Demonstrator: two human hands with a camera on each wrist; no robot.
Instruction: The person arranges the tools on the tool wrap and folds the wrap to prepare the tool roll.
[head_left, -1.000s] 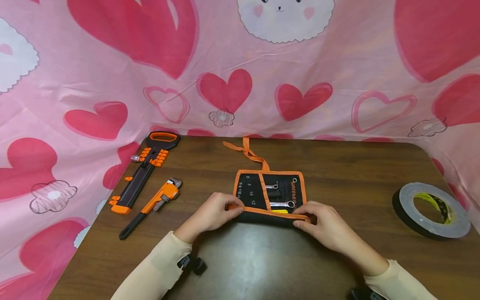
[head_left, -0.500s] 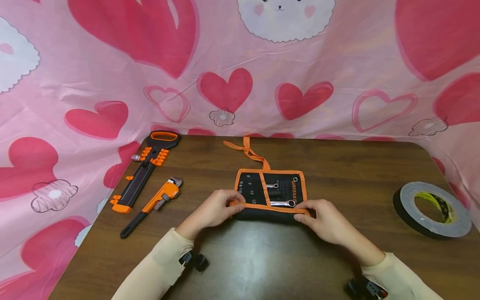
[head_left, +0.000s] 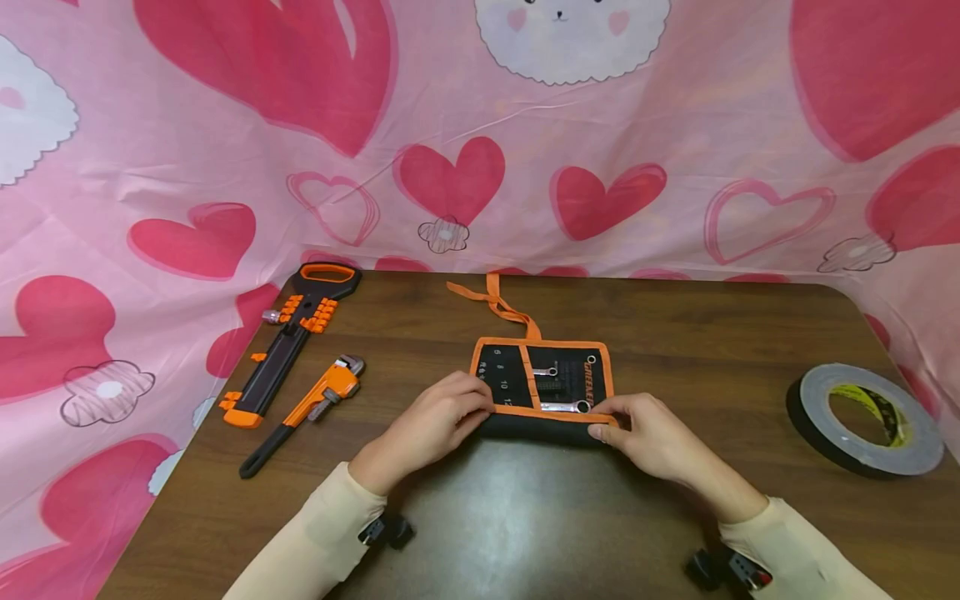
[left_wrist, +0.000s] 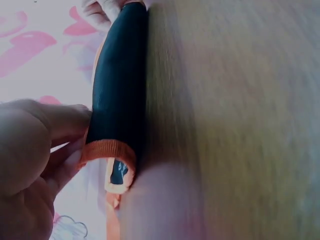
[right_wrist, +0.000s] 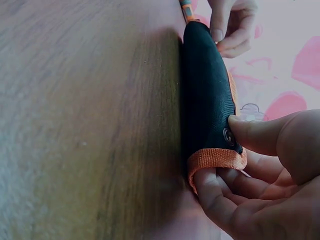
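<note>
A black tool roll with orange trim lies on the table, its near side folded over toward the back. Two silver wrenches, the larger wrench and the smaller wrench, show in its pockets above the fold. At the fold's left end, my left hand pinches the orange edge. My right hand grips the right end; the right wrist view shows the thumb beside a metal eyelet and fingertips tucked into the open end. An orange tie strap trails from the roll's far edge.
To the left lie an orange pipe wrench and a black and orange tool holder with clips. A large roll of tape rests at the right. A pink heart-print cloth hangs behind the table.
The folded edge has moved slightly farther back, covering a yellow piece that showed earlier. My left hand has shifted slightly right and back along the edge; my right hand keeps its grip.
</note>
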